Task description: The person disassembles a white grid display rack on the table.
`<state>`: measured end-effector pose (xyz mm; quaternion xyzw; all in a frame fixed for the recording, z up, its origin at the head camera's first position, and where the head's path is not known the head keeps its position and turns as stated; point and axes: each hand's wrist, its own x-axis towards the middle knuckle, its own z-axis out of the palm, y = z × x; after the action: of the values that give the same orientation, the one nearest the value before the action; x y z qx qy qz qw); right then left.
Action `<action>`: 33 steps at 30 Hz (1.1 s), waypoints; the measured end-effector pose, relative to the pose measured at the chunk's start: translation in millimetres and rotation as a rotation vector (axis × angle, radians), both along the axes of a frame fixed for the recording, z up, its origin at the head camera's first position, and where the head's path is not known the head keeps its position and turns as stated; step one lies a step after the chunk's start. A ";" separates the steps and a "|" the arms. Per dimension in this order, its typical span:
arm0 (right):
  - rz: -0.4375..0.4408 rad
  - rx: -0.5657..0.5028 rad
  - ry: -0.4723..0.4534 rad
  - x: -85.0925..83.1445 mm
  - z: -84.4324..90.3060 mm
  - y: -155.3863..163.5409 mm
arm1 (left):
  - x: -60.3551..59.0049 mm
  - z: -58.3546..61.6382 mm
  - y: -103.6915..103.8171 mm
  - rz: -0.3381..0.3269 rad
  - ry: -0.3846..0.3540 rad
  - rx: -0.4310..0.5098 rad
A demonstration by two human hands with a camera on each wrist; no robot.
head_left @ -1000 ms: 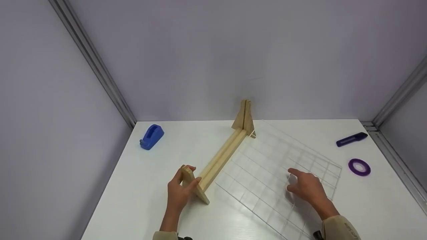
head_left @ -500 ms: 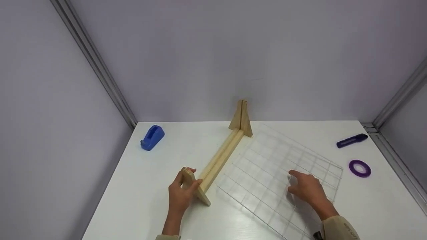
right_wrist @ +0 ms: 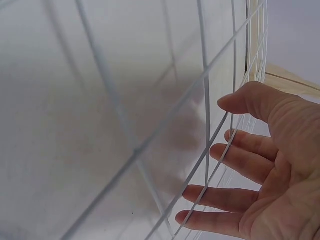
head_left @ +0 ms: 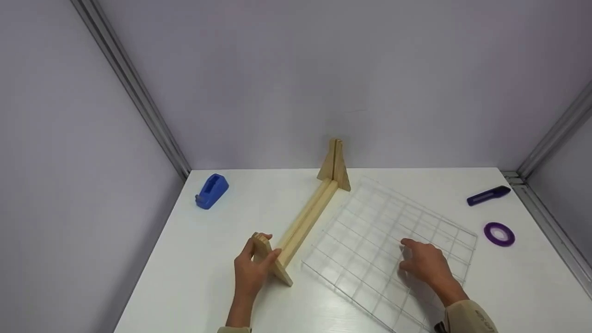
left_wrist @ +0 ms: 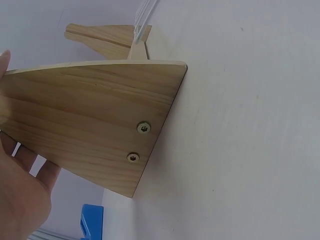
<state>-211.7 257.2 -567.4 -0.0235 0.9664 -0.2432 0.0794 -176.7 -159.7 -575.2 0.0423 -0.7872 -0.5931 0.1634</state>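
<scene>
My left hand grips the near end piece of a wooden stand, thumb on its inner side. In the left wrist view that end piece is a tapered board with two bolts near its foot, tilted against the table. A slotted, tapered end piece stands at the stand's far end. To the right of the stand lies a white wire grid panel, low over the table. My right hand is over it, and in the right wrist view the fingers are straight and spread at the wires.
A blue tape dispenser sits at the table's back left. At the right are a dark blue utility knife and a purple ring. Walls with a metal frame enclose the table.
The wire grid has sunk towards the table, and its left corner no longer overlaps the stand's far foot. That far end has shifted slightly left. Both hands stay nearly in place.
</scene>
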 end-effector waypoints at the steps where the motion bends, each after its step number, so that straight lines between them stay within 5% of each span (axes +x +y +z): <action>1: 0.003 0.009 -0.004 0.0 0.5 -0.2 | 0.3 -0.3 0.2 0.000 -0.001 0.001; 33: 0.104 0.130 -0.061 4.2 -3.3 -10.2 | 3.2 -2.6 0.1 -0.001 -0.002 -0.023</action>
<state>-207.6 247.0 -570.6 -0.0610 0.9747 -0.1763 0.1229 -173.6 -159.6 -577.8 0.0409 -0.7943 -0.5839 0.1628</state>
